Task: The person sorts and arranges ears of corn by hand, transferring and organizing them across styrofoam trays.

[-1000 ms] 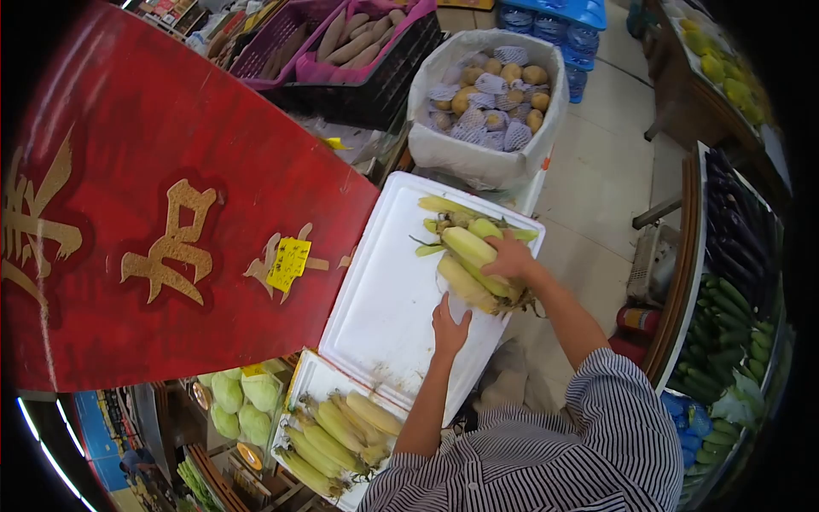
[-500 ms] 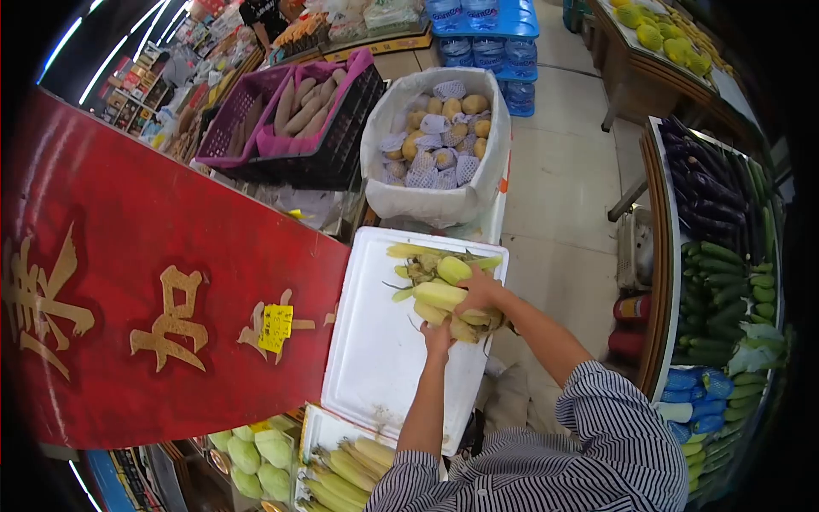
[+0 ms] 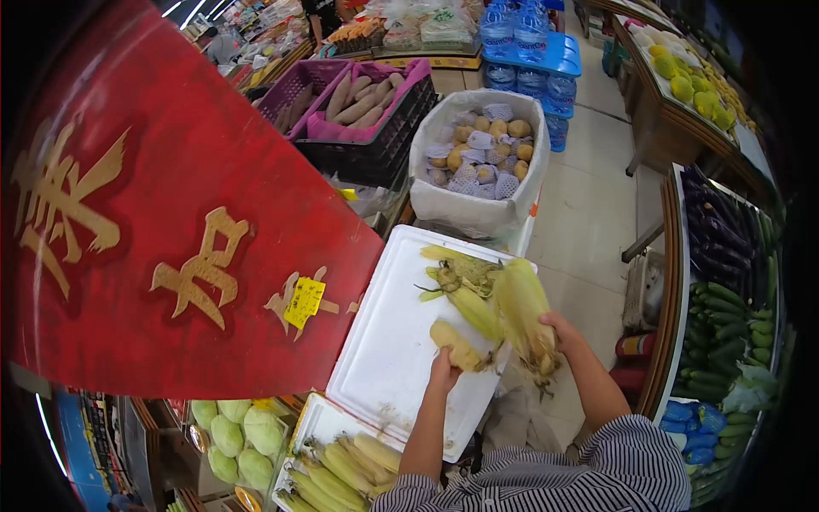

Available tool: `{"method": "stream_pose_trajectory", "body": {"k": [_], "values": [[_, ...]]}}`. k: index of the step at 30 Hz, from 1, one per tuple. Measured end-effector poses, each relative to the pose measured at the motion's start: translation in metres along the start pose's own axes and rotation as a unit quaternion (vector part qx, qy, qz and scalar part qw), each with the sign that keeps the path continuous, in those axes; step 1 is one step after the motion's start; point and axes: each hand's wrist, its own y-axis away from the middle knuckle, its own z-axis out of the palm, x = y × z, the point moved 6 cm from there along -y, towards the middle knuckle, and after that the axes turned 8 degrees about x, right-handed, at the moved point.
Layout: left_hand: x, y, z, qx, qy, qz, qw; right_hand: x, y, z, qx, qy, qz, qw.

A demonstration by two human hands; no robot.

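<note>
My left hand (image 3: 443, 370) is closed on the lower part of a bare, pale yellow corn cob (image 3: 455, 343) over the white foam lid (image 3: 384, 341). On the right, my right hand (image 3: 559, 331) grips a large bunch of yellow-green corn husk (image 3: 520, 307) with dry brown ends; whether an ear is inside is hidden. Between them lies another ear of corn (image 3: 474, 312), partly in its husk. Loose husks and silk (image 3: 461, 271) are heaped behind it at the lid's far end.
Beyond the lid stands a white-lined box of potatoes (image 3: 478, 209), with a crate of long tubers (image 3: 367, 149) to its left. A red sign board (image 3: 171, 239) fills the left. More corn (image 3: 341, 469) lies near me. A vegetable stand (image 3: 674, 299) borders the aisle at right.
My hands have drawn apart. The right hand has lifted a husk bunch to the right, while the left now holds a cob nearer me. The view has shifted.
</note>
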Motion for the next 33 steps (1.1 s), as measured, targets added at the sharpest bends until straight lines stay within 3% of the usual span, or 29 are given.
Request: {"method": "stream_pose_trajectory", "body": {"k": [2, 4, 8, 10, 12, 14, 16, 18, 21, 23, 26, 33], "values": [[0.001, 0.029, -0.022, -0.024, 0.090, -0.006, 0.996, 0.021, 0.021, -0.008, -0.015, -0.073, 0.016, 0.997], [0.006, 0.075, -0.060, -0.015, 0.118, -0.020, 0.993, 0.046, 0.033, -0.011, -0.032, -0.052, 0.022, 0.998], [0.010, 0.166, -0.143, -0.100, 0.185, 0.033, 0.977, 0.102, 0.042, 0.036, -0.071, 0.018, 0.096, 0.993], [0.010, 0.222, -0.191, -0.043, 0.213, 0.077, 0.973, 0.146, 0.044, 0.075, -0.084, 0.027, 0.142, 0.986], [0.006, 0.270, -0.256, 0.116, 0.213, 0.118, 0.963, 0.197, 0.044, 0.114, -0.102, 0.046, 0.189, 0.976], [0.009, 0.336, -0.303, 0.194, 0.234, 0.179, 0.936, 0.244, 0.048, 0.161, -0.136, 0.079, 0.223, 0.962], [0.009, 0.386, -0.367, 0.272, 0.118, 0.219, 0.929, 0.286, 0.064, 0.220, -0.176, 0.130, 0.240, 0.946], [0.026, 0.456, -0.410, 0.497, -0.164, 0.267, 0.809, 0.324, 0.086, 0.278, -0.212, 0.188, 0.251, 0.925], [0.012, 0.507, -0.478, 0.610, -0.226, 0.260, 0.713, 0.386, 0.100, 0.341, -0.288, 0.262, 0.275, 0.879], [-0.011, 0.501, -0.538, 0.658, -0.212, 0.247, 0.679, 0.425, 0.109, 0.378, -0.293, 0.343, 0.246, 0.858], [-0.028, 0.500, -0.573, 0.680, -0.192, 0.246, 0.664, 0.476, 0.121, 0.423, -0.326, 0.467, 0.162, 0.806], [-0.033, 0.491, -0.600, 0.662, -0.170, 0.168, 0.711, 0.557, 0.124, 0.474, -0.343, 0.658, -0.015, 0.671]]}}
